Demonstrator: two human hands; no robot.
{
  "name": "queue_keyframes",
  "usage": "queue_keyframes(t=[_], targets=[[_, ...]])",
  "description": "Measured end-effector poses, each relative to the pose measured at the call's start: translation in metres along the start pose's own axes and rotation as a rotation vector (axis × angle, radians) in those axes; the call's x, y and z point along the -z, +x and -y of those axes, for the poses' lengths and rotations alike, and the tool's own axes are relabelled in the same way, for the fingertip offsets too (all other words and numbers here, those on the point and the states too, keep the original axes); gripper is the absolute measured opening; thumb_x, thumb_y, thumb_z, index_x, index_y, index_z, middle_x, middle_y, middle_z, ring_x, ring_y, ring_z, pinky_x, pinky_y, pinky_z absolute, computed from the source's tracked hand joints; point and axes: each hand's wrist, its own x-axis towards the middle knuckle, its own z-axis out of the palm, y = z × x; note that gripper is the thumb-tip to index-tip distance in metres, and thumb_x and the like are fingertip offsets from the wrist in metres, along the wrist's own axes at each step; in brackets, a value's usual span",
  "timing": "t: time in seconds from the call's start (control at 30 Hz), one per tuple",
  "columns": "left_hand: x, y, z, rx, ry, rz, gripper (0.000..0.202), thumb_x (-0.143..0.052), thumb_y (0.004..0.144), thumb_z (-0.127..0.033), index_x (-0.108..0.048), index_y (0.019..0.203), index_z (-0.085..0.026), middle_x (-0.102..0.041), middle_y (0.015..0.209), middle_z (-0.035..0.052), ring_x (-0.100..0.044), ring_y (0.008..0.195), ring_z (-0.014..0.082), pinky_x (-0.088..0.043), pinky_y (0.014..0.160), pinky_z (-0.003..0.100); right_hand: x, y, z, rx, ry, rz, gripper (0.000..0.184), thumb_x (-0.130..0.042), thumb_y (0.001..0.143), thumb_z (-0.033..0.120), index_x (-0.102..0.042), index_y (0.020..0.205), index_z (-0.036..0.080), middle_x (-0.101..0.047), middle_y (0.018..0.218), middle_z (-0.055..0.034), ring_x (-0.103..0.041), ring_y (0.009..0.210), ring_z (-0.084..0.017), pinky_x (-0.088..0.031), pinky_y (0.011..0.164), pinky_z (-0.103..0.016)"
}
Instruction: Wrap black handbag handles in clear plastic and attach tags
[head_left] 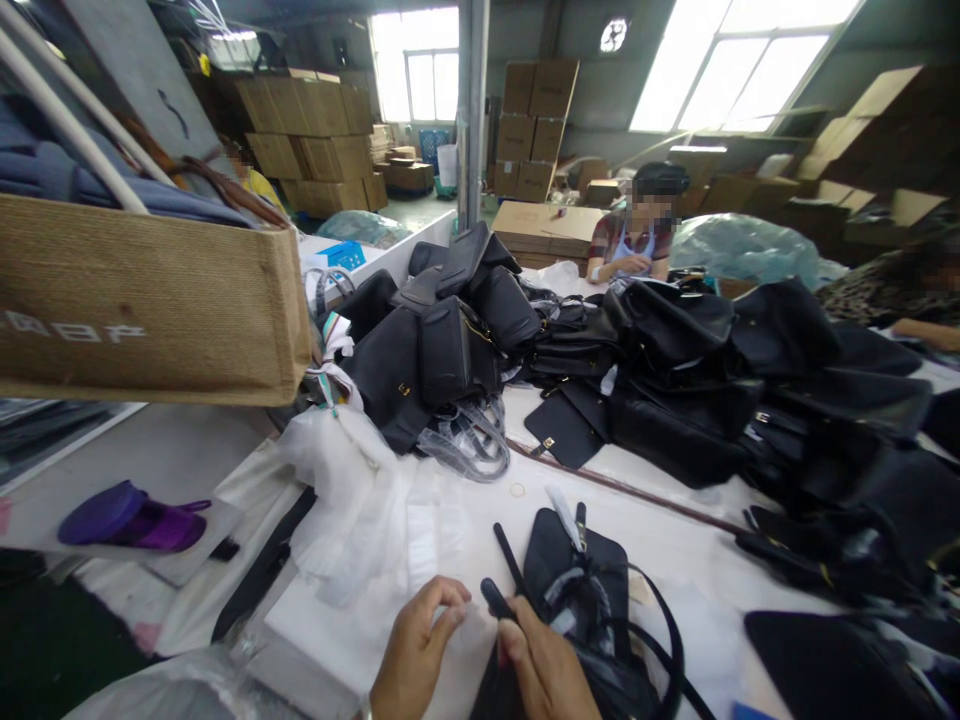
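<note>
My right hand (546,662) is closed around a black strap (492,596), whose rounded end sticks up past the thumb and fingers. Just left of it, my left hand (417,645) is raised with thumb and forefinger pinched together; whatever may be between them is too small to make out. Beneath and beside my right hand lies a small black bag (609,548) with a buckle tab and handles wrapped in clear plastic. A thin black strap loops off its right side. Its lower part is partly hidden by my right hand.
Black bags (450,350) lie heaped across the white table (525,490). Crumpled white plastic bags (341,500) spread at left, near a purple object (139,517). A woven tote (150,300) juts in at upper left. A co-worker (634,240) sits across the table; boxes (311,150) stand behind.
</note>
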Motion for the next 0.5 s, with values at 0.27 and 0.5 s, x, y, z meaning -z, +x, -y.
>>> queue_keyframes(t=[0.27,0.5], targets=[[0.0041,0.0028,-0.0038,-0.040,0.175,0.055,0.018,-0.048,0.090,-0.031,-0.059,0.080,-0.023,-0.065,0.105,0.0049,-0.058,0.104,0.0217,-0.042,0.093,0.033,0.0099,-0.0023,-0.0037,0.157,-0.588,0.134,0.016,-0.036,0.095,0.019,-0.052,0.096,0.024,-0.068,0.080,-0.0018,-0.068,0.067,-0.018,-0.032,0.050,-0.024],[0.0065,0.0028,-0.0066,-0.103,0.295,0.126,0.017,-0.045,0.092,-0.029,-0.059,0.083,-0.023,-0.066,0.103,0.0037,-0.058,0.101,0.0203,-0.043,0.091,0.033,0.0108,-0.0029,-0.0019,0.092,-0.662,0.163,0.013,-0.045,0.093,0.021,-0.056,0.089,0.025,-0.071,0.080,-0.0008,-0.070,0.066,-0.018,-0.031,0.049,-0.024]])
